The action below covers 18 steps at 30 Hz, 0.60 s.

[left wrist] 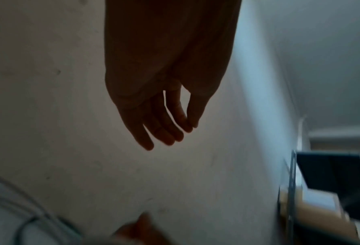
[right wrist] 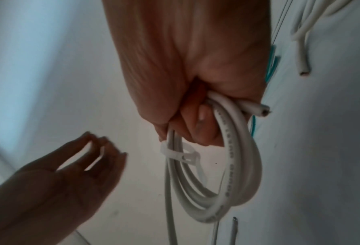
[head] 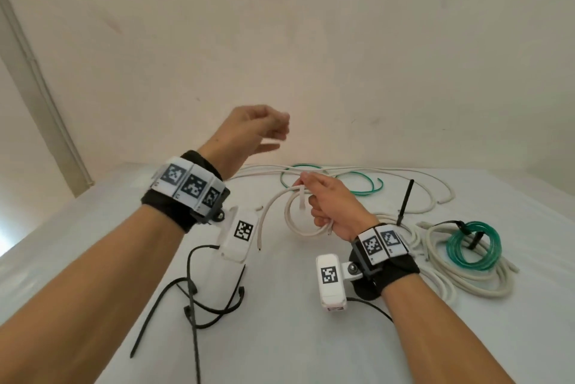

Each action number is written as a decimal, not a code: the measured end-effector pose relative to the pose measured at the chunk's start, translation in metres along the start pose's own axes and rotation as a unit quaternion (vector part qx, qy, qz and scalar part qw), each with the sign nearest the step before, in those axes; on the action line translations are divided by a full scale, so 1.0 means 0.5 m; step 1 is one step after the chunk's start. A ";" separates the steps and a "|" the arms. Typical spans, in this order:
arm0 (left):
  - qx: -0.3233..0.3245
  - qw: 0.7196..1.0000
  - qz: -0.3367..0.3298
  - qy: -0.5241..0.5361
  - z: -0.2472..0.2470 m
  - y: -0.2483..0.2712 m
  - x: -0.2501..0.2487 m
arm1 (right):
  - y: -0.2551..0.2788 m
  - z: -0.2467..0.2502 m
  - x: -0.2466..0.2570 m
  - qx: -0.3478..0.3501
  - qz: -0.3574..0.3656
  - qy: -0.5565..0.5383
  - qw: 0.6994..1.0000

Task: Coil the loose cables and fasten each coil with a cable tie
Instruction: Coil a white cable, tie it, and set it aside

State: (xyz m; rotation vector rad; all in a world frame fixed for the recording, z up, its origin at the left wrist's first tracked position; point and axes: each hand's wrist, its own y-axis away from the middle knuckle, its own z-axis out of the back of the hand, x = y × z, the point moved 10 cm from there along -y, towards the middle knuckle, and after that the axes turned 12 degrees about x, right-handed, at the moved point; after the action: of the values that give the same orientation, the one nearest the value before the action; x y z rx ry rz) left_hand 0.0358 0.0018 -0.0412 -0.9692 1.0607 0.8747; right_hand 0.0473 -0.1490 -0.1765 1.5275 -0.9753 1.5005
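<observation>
My right hand (head: 323, 200) grips a small coil of white cable (head: 298, 218) above the table; in the right wrist view the coil (right wrist: 233, 174) hangs from the curled fingers (right wrist: 197, 126). A white cable tie (right wrist: 181, 153) loops round the coil's strands just below the hand, and the same cable tie (head: 301, 200) shows in the head view. My left hand (head: 264, 128) is raised above and to the left of the coil, empty, fingers loosely bent; the left wrist view shows it (left wrist: 164, 119) dark against the wall.
Loose white cables (head: 357, 170) and a loose green cable (head: 357, 184) lie at the table's back. A tied green coil (head: 473, 246) rests on white coils (head: 441, 271) at right. Black cable ties (head: 199, 299) lie front left; another black tie (head: 404, 200) stands up.
</observation>
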 end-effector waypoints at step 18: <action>0.134 0.979 0.146 0.038 -0.099 -0.002 0.158 | 0.007 0.007 0.065 -0.011 0.060 0.000 0.998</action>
State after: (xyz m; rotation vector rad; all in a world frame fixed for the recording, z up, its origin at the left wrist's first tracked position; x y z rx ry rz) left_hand 0.0427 -0.0360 -0.1263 -0.6338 1.3723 0.9085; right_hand 0.0461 -0.1540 -0.1440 1.4758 -1.0964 1.5671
